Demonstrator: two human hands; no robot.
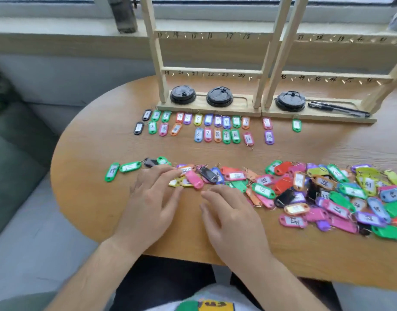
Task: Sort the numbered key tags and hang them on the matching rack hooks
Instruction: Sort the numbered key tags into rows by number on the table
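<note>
Key tags (327, 194) lie heaped along the near half of the counter (85, 198), thickest at the right and thinning toward the centre, where your hands are. Farther off, just before the rack bases, the sorted tags (215, 129) sit in two neat rows, and the numbers you can read climb from left to right.

Your left hand (155, 198) is released, its straight fingertips touching loose tags beside a pink tag (194, 179). Your right hand (233, 221) is spread low over the counter just near of the heap, grasping nothing. Two green tags (123, 169) lie apart at the left end.

The left rack (211, 71) and the right rack (327, 78) stand at the far edge, with no tag on any rail in view. Black cup lids (219, 96) and a pen (338, 108) rest on their bases.

You look to be mid-sort, with hanging not yet begun. The next move calls for spreading the heap so the labels face up. Then pinch the tag with the next number and set it at the right end of the rows.
</note>
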